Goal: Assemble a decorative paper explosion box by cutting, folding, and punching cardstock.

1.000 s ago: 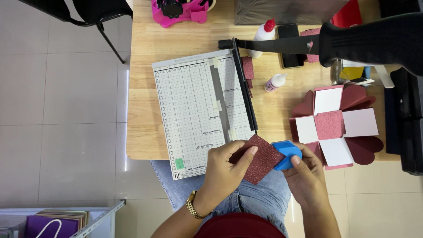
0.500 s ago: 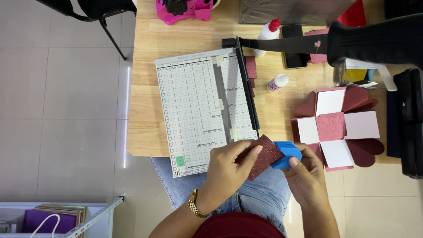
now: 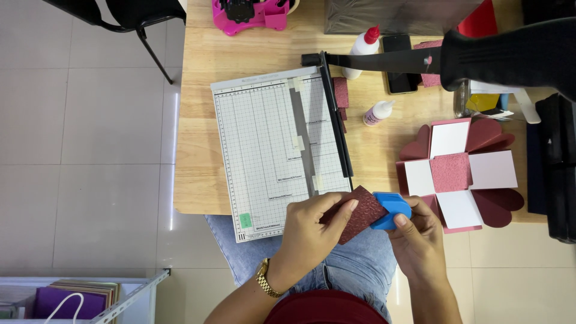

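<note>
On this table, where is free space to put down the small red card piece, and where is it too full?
Bare wood lies left of the paper trimmer, out to the table edge, and between the small glue bottle and the opened paper box. The far right, around the phone and big glue bottle, is crowded.

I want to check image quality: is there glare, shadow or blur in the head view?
In the head view, a bright glare streak lies on the floor tiles beside the table; the paper trimmer and both hands are sharp; the raised black trimmer handle looks large and hides items behind it.
</note>
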